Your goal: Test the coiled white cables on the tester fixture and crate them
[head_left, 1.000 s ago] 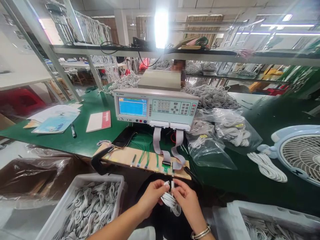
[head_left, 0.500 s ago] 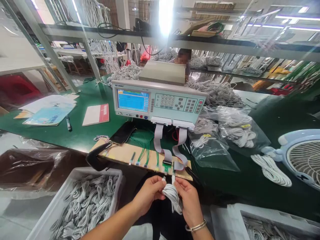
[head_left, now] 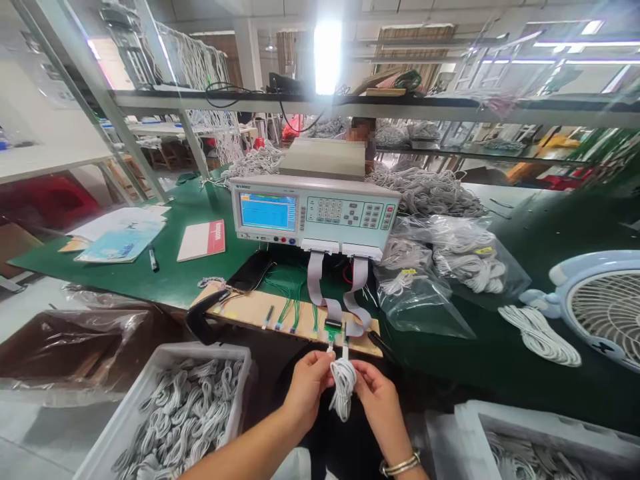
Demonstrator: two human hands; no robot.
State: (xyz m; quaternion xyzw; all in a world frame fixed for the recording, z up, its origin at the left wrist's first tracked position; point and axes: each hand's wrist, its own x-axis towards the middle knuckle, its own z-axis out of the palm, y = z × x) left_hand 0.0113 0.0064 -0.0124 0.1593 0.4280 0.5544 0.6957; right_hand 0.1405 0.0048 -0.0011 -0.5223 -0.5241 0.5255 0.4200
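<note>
A coiled white cable (head_left: pixel 343 392) hangs between my hands at the front edge of a wooden board (head_left: pixel 235 311). My left hand (head_left: pixel 311 379) is closed, thumb and forefinger pinching one white plug end, which meets the small green circuit board (head_left: pixel 332 333). The cable's other white plug (head_left: pixel 345 352) stands at the connector just to the right. Against the coil's right side, my right hand (head_left: pixel 376 385) is closed with fingertips on the cable. Grey ribbon cables (head_left: pixel 315 280) run from the connectors up to a tester (head_left: pixel 345 215) with a lit blue screen.
Bins of coiled cables stand at lower left (head_left: pixel 245 360) and lower right (head_left: pixel 467 417). Bagged cables (head_left: pixel 470 267), a loose coil (head_left: pixel 543 337) and a fan (head_left: pixel 607 300) lie to the right. A notebook (head_left: pixel 202 241), papers and a pen are at left. Behind the tester sits a person.
The left plug has moved forward from just short of the green circuit board to meet it. My right fingers have shifted from the right plug down to the coil. The view has tilted slightly.
</note>
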